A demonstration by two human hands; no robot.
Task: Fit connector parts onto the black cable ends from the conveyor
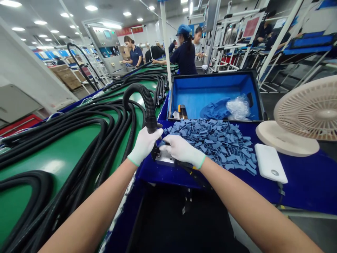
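Big factory hall (52, 21) here, bright ceiling lights, co-workers (185, 56) seen busy further down the line. Long green bench (52, 165) is piled with black ribbed hoses (79, 140), and a blue-covered table (302, 182) is set right beside it. On that table are a blue-lined crate (216, 74), a desk fan (310, 112), a white pad (270, 163) and a heap of blue clips (210, 140). One hose end (151, 121) is gripped upright in the gloved left hand (144, 146), fingers wrapped around it. Gloved right hand (181, 149) is held just beside it, fingers together over a small black fitting (156, 151) above a metal plate (164, 159); whether that's pinched can't be told.
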